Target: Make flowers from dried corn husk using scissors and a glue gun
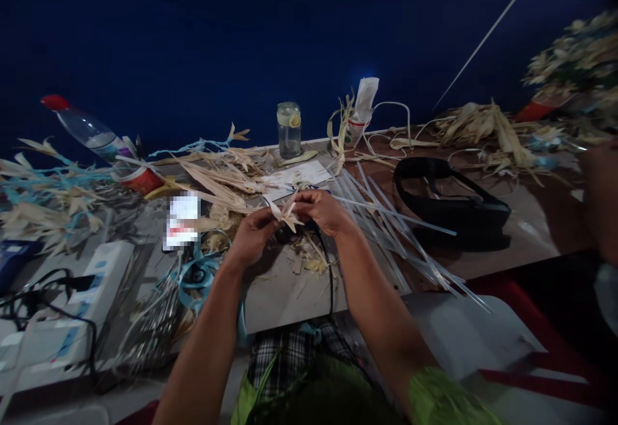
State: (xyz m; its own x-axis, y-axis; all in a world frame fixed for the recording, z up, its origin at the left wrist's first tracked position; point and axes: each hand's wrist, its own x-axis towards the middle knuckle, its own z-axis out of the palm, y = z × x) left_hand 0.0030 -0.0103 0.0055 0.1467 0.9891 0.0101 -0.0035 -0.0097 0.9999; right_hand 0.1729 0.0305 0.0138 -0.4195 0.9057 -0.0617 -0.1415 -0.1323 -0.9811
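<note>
Over the near part of the table, my two hands hold a pale dried-husk flower [288,217] with pointed petals. My left hand [253,235] pinches its left side between thumb and fingers. My right hand [322,211] has its fingers closed on the upper right side of the same flower. Just below lie husk scraps [313,264] on the grey board [284,299]. Long strips of dried husk [212,183] spread behind my left hand, near a white sheet [302,177]. To the right of my right hand are several long translucent sticks [386,219].
At the back stand a glass jar [289,135] and a cup [357,125]. A black strap-like object [449,203] lies at right, near another person's arm [601,199]. On the left are a tilted bottle [89,132], a blue ribbon [196,277], metal wires [157,322] and power strips [99,283] with cables.
</note>
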